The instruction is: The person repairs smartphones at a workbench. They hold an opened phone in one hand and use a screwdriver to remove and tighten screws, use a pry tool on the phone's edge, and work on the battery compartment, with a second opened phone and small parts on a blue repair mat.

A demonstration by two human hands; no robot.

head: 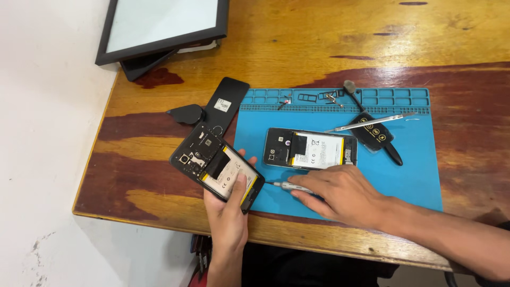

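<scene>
Holding an open phone tight in the left hand, gripping a small screwdriver with the right hand, over the tabletop's front edge.

My right hand covering most of the screwdriver, my right elbow off frame, tray bits too small to tell

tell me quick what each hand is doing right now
Left hand: closed around an opened phone, lifted off the mat.
Right hand: closed on a small screwdriver lying on the blue mat.
</scene>
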